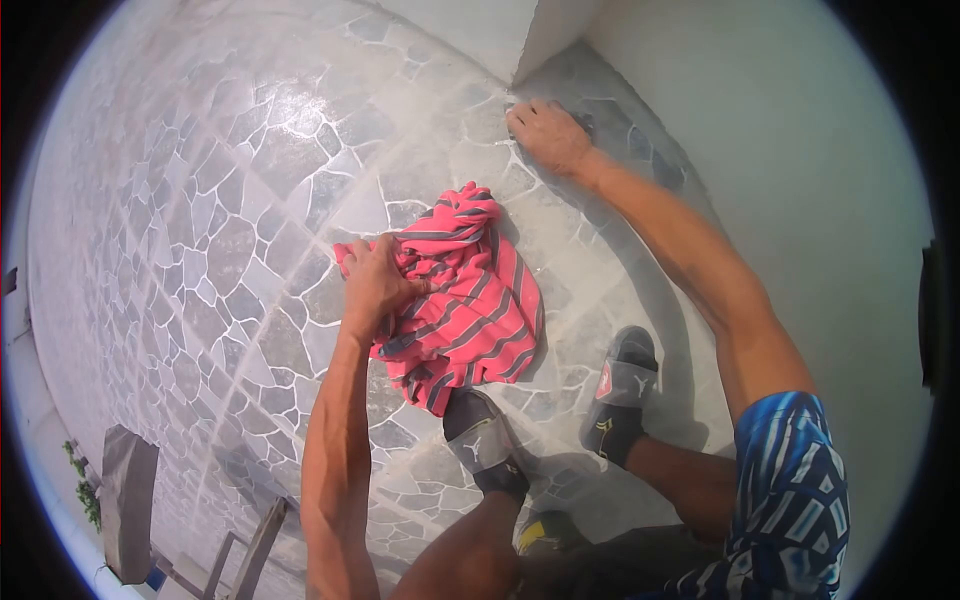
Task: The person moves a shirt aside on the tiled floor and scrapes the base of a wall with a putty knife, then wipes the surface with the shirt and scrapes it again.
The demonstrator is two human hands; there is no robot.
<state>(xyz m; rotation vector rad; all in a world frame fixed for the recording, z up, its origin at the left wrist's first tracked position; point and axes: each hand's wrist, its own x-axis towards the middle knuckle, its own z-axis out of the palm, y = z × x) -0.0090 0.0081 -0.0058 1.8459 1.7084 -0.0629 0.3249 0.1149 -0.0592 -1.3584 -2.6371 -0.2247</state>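
A bunched red cloth with dark stripes lies on the stone-patterned tile floor, its lower edge beside the sandal on the left. My left hand is on the cloth's left side, fingers closed on its folds. Near the wall corner, my right hand reaches down to the floor with its fingers bent. Whatever may be under those fingers is hidden; a small dark shape shows beside them.
A pale wall rises on the right, with a corner at the top. My two sandalled feet, one sandal nearer the wall, stand below the cloth. A grey block-like post and bars are at the lower left, beside green leaves.
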